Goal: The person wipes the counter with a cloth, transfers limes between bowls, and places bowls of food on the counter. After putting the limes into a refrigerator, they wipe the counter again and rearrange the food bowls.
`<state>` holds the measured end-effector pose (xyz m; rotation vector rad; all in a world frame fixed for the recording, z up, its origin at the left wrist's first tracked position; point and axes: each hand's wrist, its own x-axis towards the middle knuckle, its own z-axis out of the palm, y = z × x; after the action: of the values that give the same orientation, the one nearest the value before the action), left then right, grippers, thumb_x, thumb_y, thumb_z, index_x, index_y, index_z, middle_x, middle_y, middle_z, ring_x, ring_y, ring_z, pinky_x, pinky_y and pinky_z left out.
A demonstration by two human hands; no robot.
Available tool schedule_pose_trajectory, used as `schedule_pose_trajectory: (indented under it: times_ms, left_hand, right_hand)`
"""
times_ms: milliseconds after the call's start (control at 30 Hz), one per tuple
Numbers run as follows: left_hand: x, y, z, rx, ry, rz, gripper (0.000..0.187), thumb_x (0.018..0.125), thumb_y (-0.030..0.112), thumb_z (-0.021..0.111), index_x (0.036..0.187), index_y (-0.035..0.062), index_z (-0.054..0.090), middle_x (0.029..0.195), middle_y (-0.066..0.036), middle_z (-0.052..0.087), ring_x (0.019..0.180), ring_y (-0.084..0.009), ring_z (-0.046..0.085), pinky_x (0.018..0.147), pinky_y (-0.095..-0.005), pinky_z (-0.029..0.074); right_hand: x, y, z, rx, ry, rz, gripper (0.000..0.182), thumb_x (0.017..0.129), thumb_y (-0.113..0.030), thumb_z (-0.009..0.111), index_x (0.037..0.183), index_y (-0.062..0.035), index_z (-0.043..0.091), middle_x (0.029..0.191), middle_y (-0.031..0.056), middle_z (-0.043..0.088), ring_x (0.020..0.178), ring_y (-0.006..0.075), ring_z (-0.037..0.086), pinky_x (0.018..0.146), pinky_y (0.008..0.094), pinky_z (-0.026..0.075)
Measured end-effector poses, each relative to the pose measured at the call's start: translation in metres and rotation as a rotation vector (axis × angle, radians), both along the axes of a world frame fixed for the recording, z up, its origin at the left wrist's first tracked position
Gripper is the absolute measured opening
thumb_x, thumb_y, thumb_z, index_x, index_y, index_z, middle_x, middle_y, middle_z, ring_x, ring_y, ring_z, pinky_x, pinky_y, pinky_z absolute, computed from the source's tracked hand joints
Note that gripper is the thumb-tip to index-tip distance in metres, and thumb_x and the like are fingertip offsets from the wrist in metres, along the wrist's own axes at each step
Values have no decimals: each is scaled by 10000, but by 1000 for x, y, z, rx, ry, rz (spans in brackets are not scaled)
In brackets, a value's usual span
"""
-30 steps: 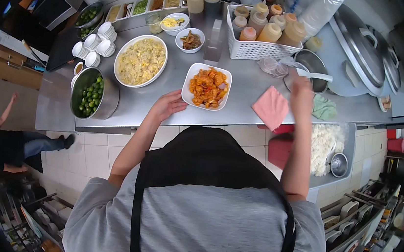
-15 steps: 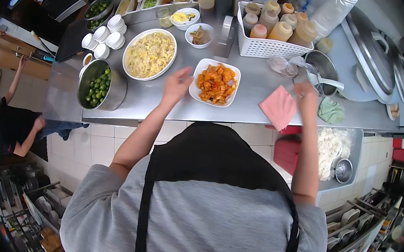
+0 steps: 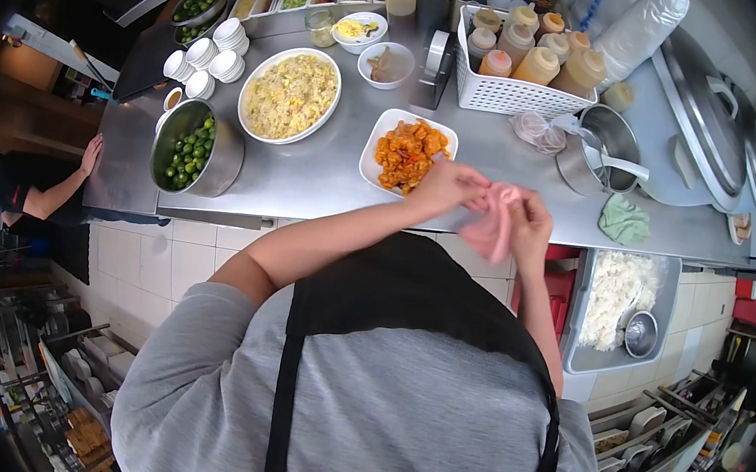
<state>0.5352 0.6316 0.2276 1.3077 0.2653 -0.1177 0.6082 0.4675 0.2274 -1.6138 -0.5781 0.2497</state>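
Observation:
Between my two hands, just over the front edge of the steel counter, hangs a pink cloth (image 3: 491, 229), bunched at its top. My left hand (image 3: 450, 188) pinches its left side, and my right hand (image 3: 530, 222) grips it on the right. Left of the cloth stands a white square bowl (image 3: 372, 173) of orange-sauced pieces (image 3: 408, 152); my left forearm passes near its lower right corner. An oval dish of fried rice (image 3: 289, 96) sits farther left. On the right, a green cloth (image 3: 624, 220) lies crumpled on the counter.
At the left are a metal pot of green limes (image 3: 227, 165) and stacked white cups (image 3: 202, 53). A white basket of sauce bottles (image 3: 512, 97) stands behind, beside a metal pot with a ladle (image 3: 579, 165). A tub of white rice (image 3: 615, 302) is below right. Another person (image 3: 25, 171) stands far left.
The pink cloth has been lifted off the counter and bunched. My left hand has crossed rightward past the bowl to meet it. The other person's arm has moved to the counter's left end.

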Motion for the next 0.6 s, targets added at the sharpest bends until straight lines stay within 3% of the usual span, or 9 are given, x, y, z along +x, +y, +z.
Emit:
schedule_pose_trajectory:
  times_ms: [67,133,200,233,300,333,400,567,600]
  left_hand:
    - [-8,40,-17,-142,-98,151,222,776,54,567,984,-22,546,890,-115,595,771,-157,591,653,-274,501]
    - [-34,74,17,305,-176,415,206,784,80,559,967,-15,552,850,-112,591,661,-139,581,579,-255,499]
    - [-58,122,-13,861,-56,601,246,784,48,545,1029,23,553,868,-117,603,738,-175,610,610,-260,515]
    - [-65,126,-19,862,-56,602,246,784,48,545,1029,23,553,868,-117,603,738,-175,610,610,-260,515]
    - [-79,126,-25,479,448,400,408,788,64,526,1186,69,437,988,-127,566,818,-195,601,667,-291,524]
    - [-82,119,-29,480,448,403,408,788,64,526,1186,69,437,988,-127,566,818,-195,601,667,-291,524]
    - [-82,103,-37,-71,319,347,506,820,36,432,1297,54,263,1079,-145,522,858,-210,593,718,-313,512]
    - [-81,95,-44,-162,246,414,536,765,-59,323,1290,9,242,1114,-184,488,911,-293,574,770,-367,504]
    - [-81,94,-47,-157,234,418,534,759,-63,320,1284,-9,239,1111,-192,487,908,-303,573,772,-374,505]
  right_hand:
    - [20,0,10,-66,-105,-14,120,785,-27,547,898,-21,587,787,73,592,724,118,541,658,231,428]
    - [37,8,12,-236,-8,-178,111,780,-29,547,881,-40,591,779,112,603,702,158,564,661,250,440]
    - [48,26,-8,-265,-59,-150,115,777,-28,544,879,-46,594,784,127,605,684,176,571,646,257,442]
    - [52,38,-22,-292,-111,-117,120,774,-26,541,876,-52,597,788,143,607,666,194,577,630,265,445]
    - [55,68,-51,-218,-215,-90,123,769,-28,542,875,-51,599,783,140,609,651,203,577,623,271,445]
    - [52,79,-59,-146,-318,-66,126,765,-29,543,875,-50,600,778,138,611,636,212,578,616,277,445]
    - [35,94,-60,-136,-304,-3,119,766,-36,541,866,-48,604,766,129,613,626,207,573,626,280,445]
    - [12,82,-74,-173,-207,48,104,770,-45,531,836,-36,610,719,121,607,605,200,561,666,266,444]
    - [9,72,-72,-315,-183,137,99,778,-43,521,817,-24,610,700,108,604,609,200,561,688,259,438]
